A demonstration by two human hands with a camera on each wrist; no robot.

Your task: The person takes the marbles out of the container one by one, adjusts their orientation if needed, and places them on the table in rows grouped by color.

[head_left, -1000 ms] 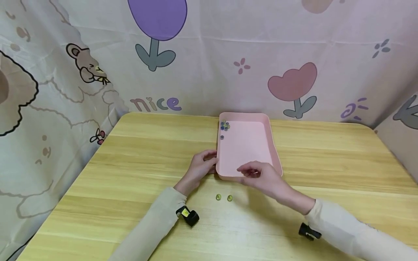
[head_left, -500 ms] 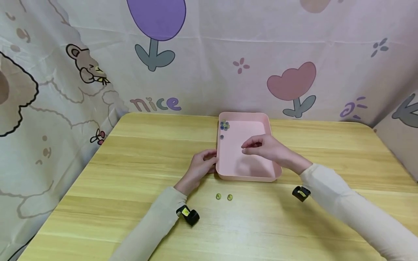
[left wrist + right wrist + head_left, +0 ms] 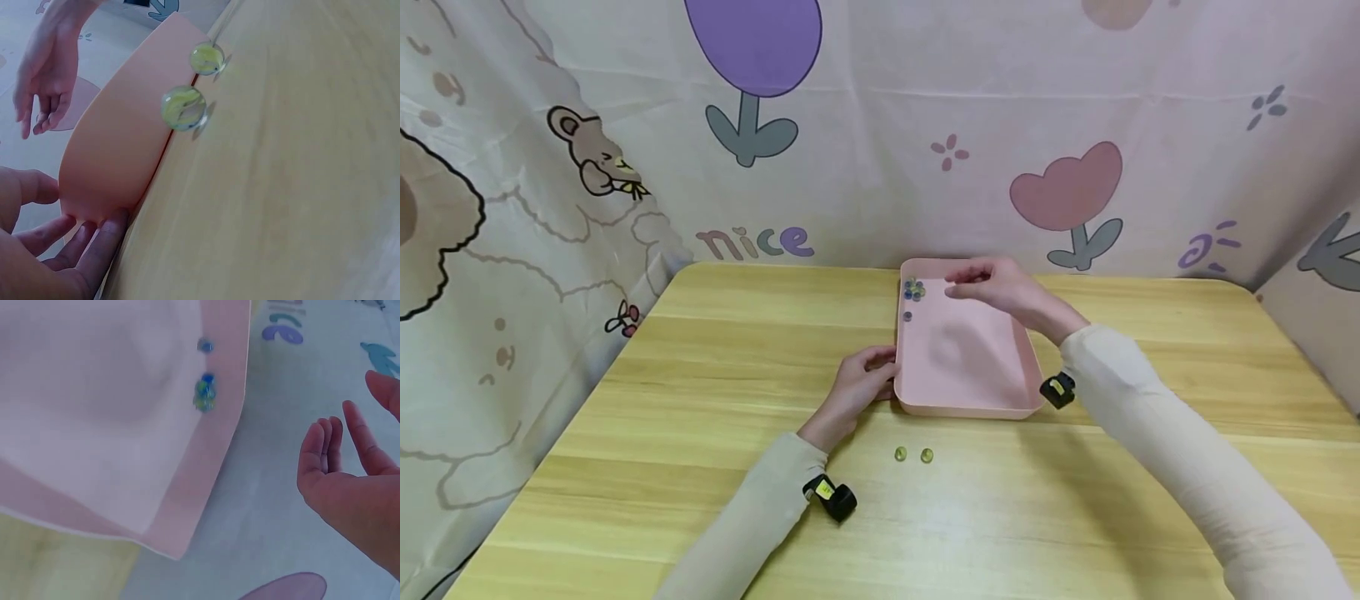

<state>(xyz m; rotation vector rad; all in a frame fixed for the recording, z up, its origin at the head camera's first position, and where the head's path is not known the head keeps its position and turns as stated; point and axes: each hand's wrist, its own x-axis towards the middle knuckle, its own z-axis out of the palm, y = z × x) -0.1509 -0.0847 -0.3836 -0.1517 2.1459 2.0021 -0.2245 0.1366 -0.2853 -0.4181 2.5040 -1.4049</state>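
The right hand (image 3: 1006,292), empty, fingers parted, hovers above a pink rectangular plastic tray (image 3: 973,412), near its clustered blue and yellow-green glass marbles (image 3: 205,397). The left hand (image 3: 857,377) rests relaxed against the outer wall. This reach likely calls for lowering, then pinching.

A long, plain cream left fabric sleeve (image 3: 752,517) and a matching right fabric sleeve (image 3: 1180,450) cover a person's two arms.
Both sleeves end at the wrist, leaving a bare left hand (image 3: 856,379) and a bare right hand (image 3: 1000,287); soft creases gather along the right one, and its cloth looks brighter. At the left cuff sits a small black left wrist camera (image 3: 844,502), rounded and blocky, with a bright yellow label (image 3: 825,489) carrying dark marks too small to read. A boxy black right wrist camera (image 3: 1060,397) bears a smaller yellow patch (image 3: 1057,387).
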